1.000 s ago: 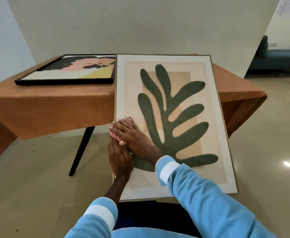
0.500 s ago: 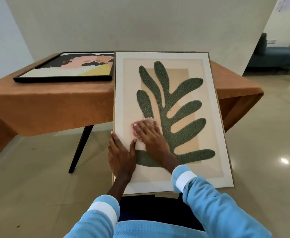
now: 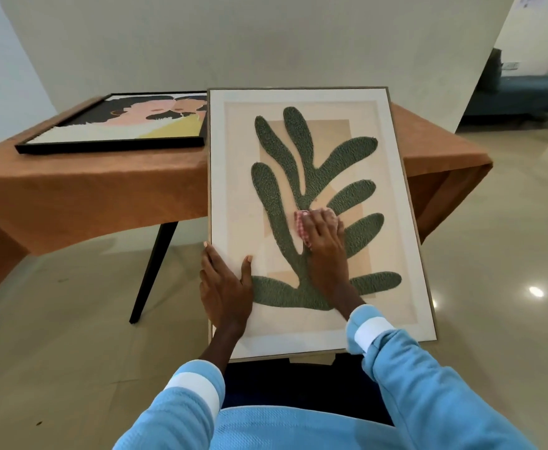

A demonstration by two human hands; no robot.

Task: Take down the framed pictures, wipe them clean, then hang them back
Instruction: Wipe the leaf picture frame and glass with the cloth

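A tall framed leaf picture (image 3: 392, 222) leans from my lap up onto the table edge, face toward me. My right hand (image 3: 324, 241) holds a bunched pink checked cloth (image 3: 300, 222) and presses it on the glass over the middle of the green leaf. My left hand (image 3: 225, 287) grips the frame's left edge low down, thumb lying on the front. A second picture in a black frame (image 3: 113, 146), showing two faces, lies flat on the table to the left.
The table (image 3: 87, 190) has an orange-brown cloth hanging over its sides and black slanted legs (image 3: 152, 271). A plain wall stands behind it. Glossy tiled floor surrounds me, and a blue sofa (image 3: 526, 92) sits in the room at far right.
My right hand has slid the cloth from the picture's left border rightward and up onto the leaf's centre. My left hand has stayed on the left edge.
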